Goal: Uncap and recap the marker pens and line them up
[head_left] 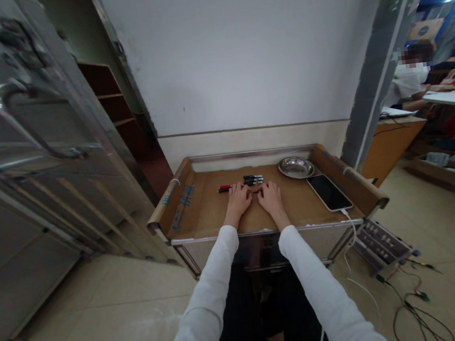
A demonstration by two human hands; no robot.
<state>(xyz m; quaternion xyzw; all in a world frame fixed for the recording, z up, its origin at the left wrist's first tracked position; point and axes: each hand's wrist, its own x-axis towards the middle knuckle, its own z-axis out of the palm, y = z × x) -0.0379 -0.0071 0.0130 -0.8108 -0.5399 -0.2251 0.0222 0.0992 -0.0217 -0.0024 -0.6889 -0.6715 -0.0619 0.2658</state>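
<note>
Side by side over the cardboard lining of a cart's top, my left hand and my right hand have their fingers bent, with the fingertips close together. A thin dark pen-like thing shows between them, apparently pinched from both sides; most of it is hidden by the fingers. Just beyond the hands lie several black pens in a group. A red pen lies to their left, partly behind my left hand.
A round metal dish stands at the back right. Nearer lies a phone with a white cable hanging over the edge. The cardboard sides rise left and right. An electrical box and loose wires are on the floor; a person sits far right.
</note>
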